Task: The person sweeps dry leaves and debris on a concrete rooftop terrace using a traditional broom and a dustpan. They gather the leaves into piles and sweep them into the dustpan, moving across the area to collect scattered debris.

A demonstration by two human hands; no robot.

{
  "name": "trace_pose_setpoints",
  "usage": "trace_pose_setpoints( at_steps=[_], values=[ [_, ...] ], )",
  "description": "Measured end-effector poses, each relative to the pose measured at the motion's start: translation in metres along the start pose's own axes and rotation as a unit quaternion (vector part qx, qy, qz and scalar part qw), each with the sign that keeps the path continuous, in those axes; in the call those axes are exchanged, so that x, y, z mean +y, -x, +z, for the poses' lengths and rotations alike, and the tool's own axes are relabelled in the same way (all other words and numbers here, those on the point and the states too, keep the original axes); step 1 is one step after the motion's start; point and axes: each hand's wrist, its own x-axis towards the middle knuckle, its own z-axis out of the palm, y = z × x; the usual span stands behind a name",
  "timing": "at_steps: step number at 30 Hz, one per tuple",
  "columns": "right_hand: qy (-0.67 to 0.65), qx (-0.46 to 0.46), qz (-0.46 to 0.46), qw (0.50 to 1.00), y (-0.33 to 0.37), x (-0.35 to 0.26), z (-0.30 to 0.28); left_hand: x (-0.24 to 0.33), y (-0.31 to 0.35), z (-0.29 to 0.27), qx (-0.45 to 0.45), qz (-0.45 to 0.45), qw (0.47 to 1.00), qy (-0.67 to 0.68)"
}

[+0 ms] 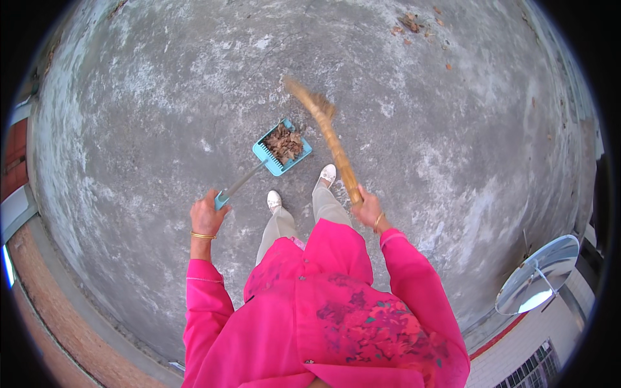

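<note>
My left hand [207, 215] is closed around the end of the handle of a light-blue dustpan [277, 171]. The pan has a row of teeth along its handle side and rests on the concrete ahead of my feet. Dry brown leaves [283, 143] are heaped inside it. With my right hand [369, 209] I grip the yellowish handle of a straw broom [335, 143]. Its bristle end, blurred by motion, is beyond the pan and to its right, apart from the leaves.
Worn grey concrete [162, 97] spreads all around me. A small clump of dry leaves [410, 24] lies far ahead to the right, with a few scattered near it. At the right stands a round dish [538, 275] beside a white brick wall [511, 346]. A low brick edge [52, 291] runs along the left.
</note>
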Motion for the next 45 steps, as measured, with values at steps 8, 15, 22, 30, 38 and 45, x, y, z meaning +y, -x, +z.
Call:
trace_pose_setpoints(
  at_steps=[8,15,22,30,38,45],
  values=[
    [0.12,-0.005,-0.012,0.993,-0.064,0.004,0.016,-0.007,0.007,0.003,-0.015,-0.015,1.0,0.016],
    [-0.346,-0.089,0.135,0.924,0.047,0.009,-0.011,-0.017,0.011,0.003,-0.015,-0.009,1.0,0.013],
    [-0.181,-0.022,0.114,0.977,0.05,-0.005,0.059,-0.023,0.011,0.004,-0.026,0.0,1.0,0.003],
    [-0.298,-0.044,0.121,0.946,0.08,-0.04,0.148,-0.034,0.014,-0.002,-0.005,0.051,0.999,0.01],
    [-0.464,0.02,0.139,0.875,0.164,-0.031,0.172,-0.07,0.045,0.01,0.024,0.096,0.994,0.052],
    [-0.549,0.126,0.169,0.809,0.22,-0.007,0.203,-0.119,0.077,0.018,0.047,0.081,0.991,0.1]
  ],
)
